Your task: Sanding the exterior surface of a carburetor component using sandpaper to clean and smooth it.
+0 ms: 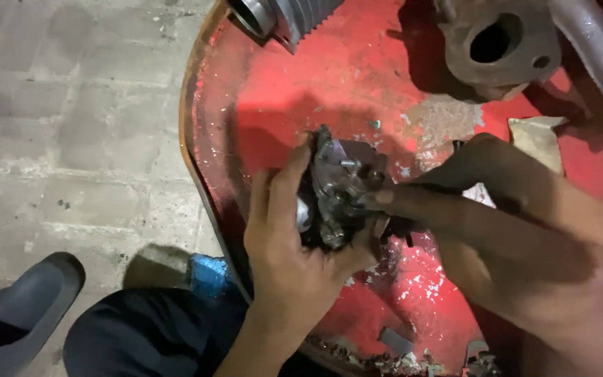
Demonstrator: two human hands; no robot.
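My left hand (287, 244) grips a small, dirty grey metal engine part (336, 192), like a carburettor, from its left and underside, with the thumb up along its left face. My right hand (504, 223) comes in from the right, its fingertips pressed on the part's right side. Both hands hold it just above a round red metal tray (357, 77) with chipped paint.
A finned grey cylinder (291, 15) lies at the tray's top edge. A rusty brown casting with a round hole (500, 45) and a grey pipe (598, 52) sit at top right. Grey paving (71, 126) lies left. A dark sandal (19, 314) and my dark trouser leg (155, 335) are at bottom left.
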